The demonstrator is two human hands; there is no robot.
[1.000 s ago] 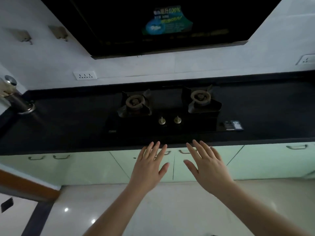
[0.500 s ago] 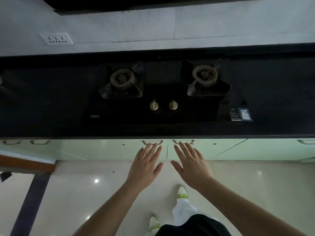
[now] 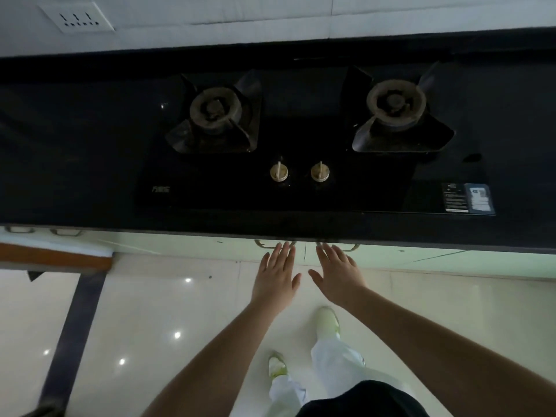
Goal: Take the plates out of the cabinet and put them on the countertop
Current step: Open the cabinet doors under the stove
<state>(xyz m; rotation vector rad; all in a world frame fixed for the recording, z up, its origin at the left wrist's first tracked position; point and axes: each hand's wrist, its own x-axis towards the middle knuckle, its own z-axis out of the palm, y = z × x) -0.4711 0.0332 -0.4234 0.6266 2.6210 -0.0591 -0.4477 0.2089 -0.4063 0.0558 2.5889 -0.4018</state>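
Head view, left hand (image 3: pixel 275 276), right hand (image 3: pixel 338 275) — fingertips at cabinet (image 3: pixel 234 248) handles

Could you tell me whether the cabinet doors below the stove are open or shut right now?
Shut: both cabinet doors meet flush; left hand and right hand grip nothing.

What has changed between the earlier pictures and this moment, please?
Both hands moved forward and down toward the cabinet doors under the stove: the left hand and right hand now have their fingertips at the two door handles, open, gripping nothing. The view tilted down, so the person's legs and shoes now show. The doors stay closed and the countertop holds no plates.
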